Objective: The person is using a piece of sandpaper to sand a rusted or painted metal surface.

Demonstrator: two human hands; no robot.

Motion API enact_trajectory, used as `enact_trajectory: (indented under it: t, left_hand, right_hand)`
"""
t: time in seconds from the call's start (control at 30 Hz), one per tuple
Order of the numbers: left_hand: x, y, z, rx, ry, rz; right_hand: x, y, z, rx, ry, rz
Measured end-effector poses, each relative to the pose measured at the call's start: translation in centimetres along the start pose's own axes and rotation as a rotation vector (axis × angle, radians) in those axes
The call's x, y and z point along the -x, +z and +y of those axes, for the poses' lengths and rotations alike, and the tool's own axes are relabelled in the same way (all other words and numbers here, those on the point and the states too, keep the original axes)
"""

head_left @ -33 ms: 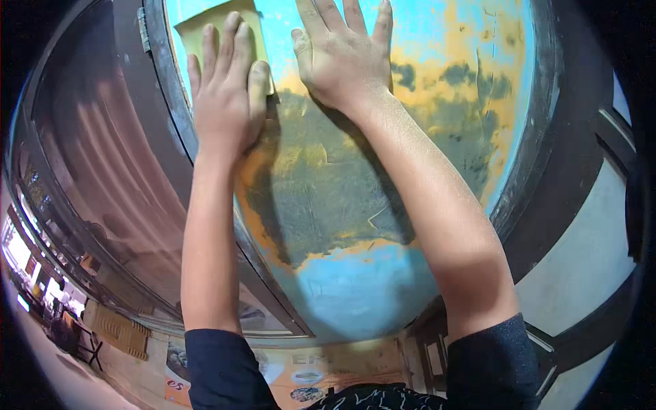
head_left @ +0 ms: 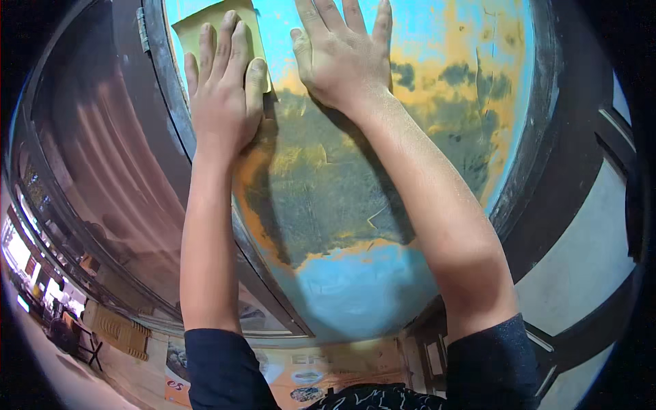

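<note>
A yellowish sheet of sandpaper (head_left: 249, 41) lies flat against an upright panel (head_left: 348, 287) painted turquoise, with worn orange and dark grey patches. My left hand (head_left: 222, 92) holds the sandpaper pressed to the panel's upper left part, fingers stretched along it and the thumb near its right edge. The underside of the sheet is hidden. To the right, my right hand (head_left: 345, 51) rests open on the panel with its fingers spread and nothing in it. Its fingertips come close to the top edge of the view.
Dark framing borders the panel, with a metal hinge (head_left: 143, 29) at upper left. On the left is a glazed frame with a pinkish curtain (head_left: 119, 164) behind it. A dark door with pale panels (head_left: 581, 253) stands at right. A printed banner (head_left: 342, 369) lies below.
My left hand and the sandpaper have shifted slightly to the left and up along the panel. My right hand stays in place.
</note>
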State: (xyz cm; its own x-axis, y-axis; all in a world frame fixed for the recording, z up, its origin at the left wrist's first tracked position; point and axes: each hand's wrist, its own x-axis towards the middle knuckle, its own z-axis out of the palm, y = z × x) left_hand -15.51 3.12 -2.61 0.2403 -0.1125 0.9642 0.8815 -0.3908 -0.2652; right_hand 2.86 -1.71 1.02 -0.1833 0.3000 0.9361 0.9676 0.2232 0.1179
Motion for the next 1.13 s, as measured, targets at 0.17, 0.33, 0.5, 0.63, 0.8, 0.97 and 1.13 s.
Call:
enact_trajectory:
  t: [0.17, 0.33, 0.5, 0.63, 0.8, 0.97, 1.13]
  left_hand:
    - [3.1, 0.2, 1.2, -0.023, -0.050, -0.057]
    - [3.1, -0.1, 1.1, -0.026, -0.041, -0.097]
    - [-0.8, 0.1, -0.6, -0.001, 0.026, -0.015]
    - [0.8, 0.1, -0.6, -0.021, 0.017, -0.020]
    - [3.4, -0.4, 0.4, -0.033, -0.014, -0.100]
    - [0.5, 0.0, -0.6, -0.054, 0.010, -0.030]
    - [0.6, 0.1, -0.5, -0.016, -0.028, -0.054]
  right_hand:
    - [0.2, 0.5, 1.1, -0.029, -0.022, 0.024]
    - [0.3, 1.1, 1.1, 0.059, -0.033, 0.072]
    - [0.3, 1.7, 1.2, 0.061, -0.041, 0.152]
    - [0.3, 1.7, 1.2, 0.032, -0.038, 0.139]
    - [0.3, 1.8, 1.3, 0.075, -0.032, 0.133]
    - [0.3, 0.8, 0.9, 0.009, -0.016, 0.056]
    - [0.2, 0.1, 0.7, 0.014, -0.002, -0.013]
